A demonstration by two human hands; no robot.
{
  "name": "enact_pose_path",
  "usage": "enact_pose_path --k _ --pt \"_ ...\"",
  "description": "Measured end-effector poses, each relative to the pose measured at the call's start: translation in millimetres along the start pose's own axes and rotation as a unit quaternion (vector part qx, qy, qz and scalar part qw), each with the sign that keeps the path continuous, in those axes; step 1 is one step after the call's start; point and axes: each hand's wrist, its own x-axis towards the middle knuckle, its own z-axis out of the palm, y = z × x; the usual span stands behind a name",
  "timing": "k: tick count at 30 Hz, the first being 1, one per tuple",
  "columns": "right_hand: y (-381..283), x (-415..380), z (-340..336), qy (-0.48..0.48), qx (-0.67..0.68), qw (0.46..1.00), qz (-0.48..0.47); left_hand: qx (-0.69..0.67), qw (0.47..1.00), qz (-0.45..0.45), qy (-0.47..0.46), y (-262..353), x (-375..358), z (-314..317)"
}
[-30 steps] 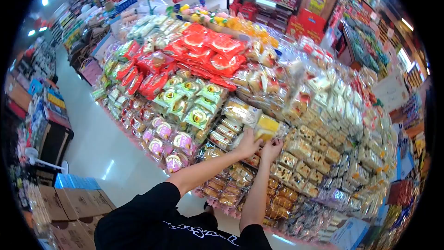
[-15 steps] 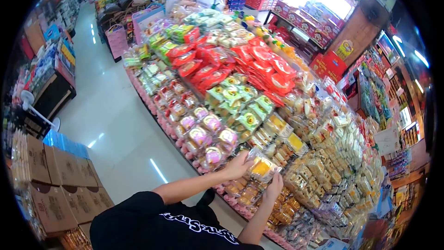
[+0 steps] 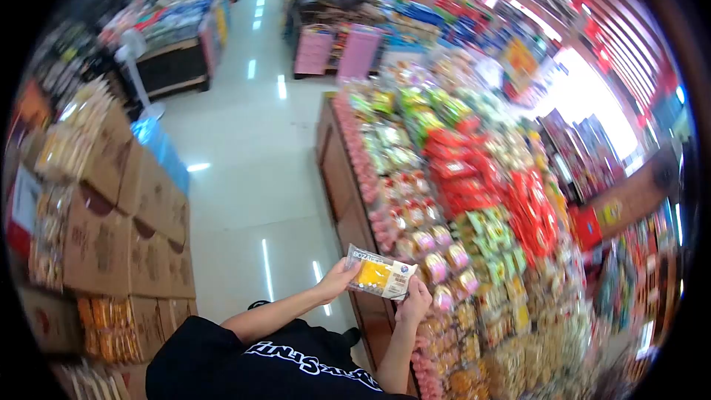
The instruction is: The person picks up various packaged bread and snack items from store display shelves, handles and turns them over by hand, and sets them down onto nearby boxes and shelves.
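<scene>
A clear and white snack packet (image 3: 378, 272) with a yellow middle is held flat between my two hands. My left hand (image 3: 339, 281) grips its left end, fingers closed on the edge. At the packet's lower right corner, my right hand (image 3: 415, 300) pinches it. Beside my right hand are packets with pink and purple labels (image 3: 443, 298) on the slanted display. Red packets (image 3: 459, 178) and green packets (image 3: 489, 233) lie further up the display.
Stacked brown cartons (image 3: 100, 244) stand on the left, with a blue wrapped stack (image 3: 159, 152) behind them. A white fan (image 3: 133, 67) stands further back. The display's pink-trimmed edge (image 3: 363, 155) runs beside the tiled floor (image 3: 252, 178). Pink panels (image 3: 359, 53) hang at the far stand.
The view has swung left, so the display now sits to the right and more floor and cartons show. The packet, held in both hands, is now over the aisle beside the display edge.
</scene>
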Motion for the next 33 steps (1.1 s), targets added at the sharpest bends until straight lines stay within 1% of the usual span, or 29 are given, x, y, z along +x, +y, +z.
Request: enact_pose_path --k 1,3,4,7,8,11,17,20,24,26,29,32,33 --pt "5 -1 25 -0.026 -0.042 0.998 -0.036 -0.011 1.0 0.0 0.021 9 -10 -18" --pt "17 -3 75 -0.078 -0.115 0.984 -0.115 -0.037 0.997 0.031 0.054 22 -23 -57" --pt "16 -7 101 -0.088 -0.169 0.973 -0.134 -0.049 0.995 0.047 0.07 28 -28 -76" --pt "20 -17 168 -0.167 -0.269 0.915 -0.251 -0.113 0.984 0.081 0.115 47 -48 -119" --pt "22 -20 188 -0.186 -0.282 0.908 -0.249 -0.116 0.98 0.096 0.128 51 -54 -132" --pt "26 -28 247 -0.248 -0.312 0.869 -0.294 -0.124 0.967 0.134 0.177 62 -69 -166" --pt "59 -37 356 -0.332 -0.285 0.816 -0.377 -0.145 0.934 0.184 0.27 91 -83 -226" --pt "78 -32 409 -0.377 -0.295 0.795 -0.373 -0.154 0.914 0.214 0.308 111 -80 -261" --pt "98 -27 490 -0.41 -0.32 0.76 -0.39 -0.169 0.893 0.234 0.345 151 -75 -306" --pt "108 -22 535 -0.432 -0.3 0.758 -0.387 -0.169 0.885 0.235 0.365 178 -71 -332" --pt "128 -9 591 -0.448 -0.29 0.745 -0.4 -0.147 0.876 0.255 0.381 212 -64 -370" --pt "152 3 639 -0.469 -0.289 0.73 -0.404 -0.089 0.879 0.242 0.401 249 -65 -399" --pt "157 4 656 -0.476 -0.287 0.727 -0.403 -0.08 0.874 0.251 0.409 262 -66 -407"
